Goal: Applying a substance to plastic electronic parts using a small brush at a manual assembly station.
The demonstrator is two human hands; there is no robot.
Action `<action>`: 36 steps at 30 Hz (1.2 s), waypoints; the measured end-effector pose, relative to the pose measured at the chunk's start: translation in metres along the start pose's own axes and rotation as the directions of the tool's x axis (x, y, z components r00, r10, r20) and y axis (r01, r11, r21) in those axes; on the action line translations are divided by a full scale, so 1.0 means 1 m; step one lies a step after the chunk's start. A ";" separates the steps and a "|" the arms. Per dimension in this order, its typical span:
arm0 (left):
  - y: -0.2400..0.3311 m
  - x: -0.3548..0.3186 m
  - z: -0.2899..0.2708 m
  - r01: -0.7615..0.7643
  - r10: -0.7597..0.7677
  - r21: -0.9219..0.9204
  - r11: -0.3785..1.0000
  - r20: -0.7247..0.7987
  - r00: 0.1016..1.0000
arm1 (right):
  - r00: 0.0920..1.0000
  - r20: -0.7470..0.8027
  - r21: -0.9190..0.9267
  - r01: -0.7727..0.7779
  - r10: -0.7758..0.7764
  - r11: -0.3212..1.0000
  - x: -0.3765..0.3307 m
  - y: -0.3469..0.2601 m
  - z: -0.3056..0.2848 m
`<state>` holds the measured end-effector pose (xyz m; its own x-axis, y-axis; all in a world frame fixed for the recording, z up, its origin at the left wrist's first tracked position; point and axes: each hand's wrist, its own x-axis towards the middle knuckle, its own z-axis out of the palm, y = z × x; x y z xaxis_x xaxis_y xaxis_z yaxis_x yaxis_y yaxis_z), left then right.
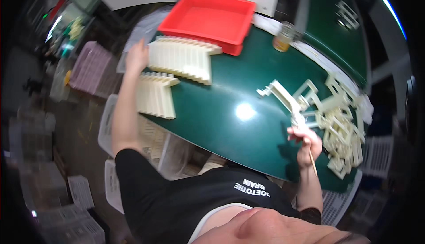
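Note:
At the far left of the table, my left hand (138, 57) is at the left end of a row of cream plastic parts (181, 59) stood side by side. Motion blurs its fingers, so their grip is unclear. A second, shorter row of cream parts (156, 96) is nearer, beside my left forearm. On the right, my right hand (306, 146) is closed around a thin wooden stick (312, 163). Just beyond its fingers is a bright white piece (298, 119), adjoining a long cream plastic frame (283, 96); whether the hand also grips these, I cannot tell.
A red tray (206, 16) stands behind the rows. Several loose cream frames (341, 124) are heaped at the right. A jar with yellowish contents (283, 38) is near the back edge of the green table (221, 115). Bins (155, 142) stand below its left edge; a pink crate (90, 67) lies beyond.

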<state>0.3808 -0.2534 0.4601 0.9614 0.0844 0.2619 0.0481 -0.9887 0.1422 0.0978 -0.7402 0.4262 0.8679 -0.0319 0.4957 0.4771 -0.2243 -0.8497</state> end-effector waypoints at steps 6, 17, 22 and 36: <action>0.143 -0.128 -0.036 -0.224 0.654 -0.869 0.441 0.140 0.743 | 0.975 0.196 -0.808 0.103 0.101 0.580 0.095 0.018 -0.002; 0.236 -0.258 0.044 0.350 0.602 -0.881 -0.319 0.098 0.793 | 0.917 0.141 -0.575 -0.230 0.372 0.785 0.050 0.003 0.035; 0.261 -0.270 0.060 0.818 0.744 -0.378 -0.433 0.362 0.561 | 0.984 0.128 -0.731 0.011 0.121 0.682 0.010 0.005 0.043; 0.264 -0.262 0.093 0.910 0.831 -0.052 -0.411 0.389 0.398 | 0.922 -0.054 0.331 -0.347 0.384 0.878 -0.058 0.008 0.018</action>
<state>0.1671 -0.5478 0.3406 0.5278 -0.8362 -0.1490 0.8411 0.4900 0.2290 0.0539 -0.7223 0.3878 0.9758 -0.1679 0.1399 0.1637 0.1369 -0.9770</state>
